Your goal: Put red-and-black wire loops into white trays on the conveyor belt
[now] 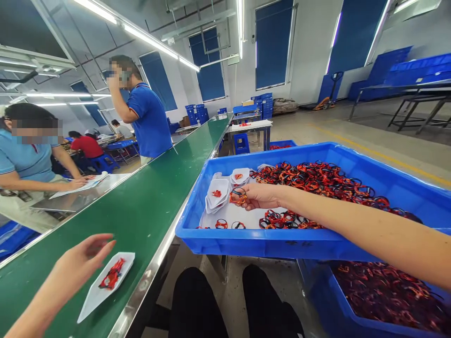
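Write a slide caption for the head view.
Right hand holds a red-and-black loop over a blue crate; left hand hovers by a white paper tray on the green conveyor belt.

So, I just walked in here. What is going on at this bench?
A person's right hand pinches a black-and-red cord loop above a blue plastic tray heaped with similar loops. Their open left hand is beside a white paper tray holding a red bundle, on the green conveyor belt. Stacked white paper trays sit in the blue tray, and a lower blue crate holds more loops. A co-worker stands beyond the belt.
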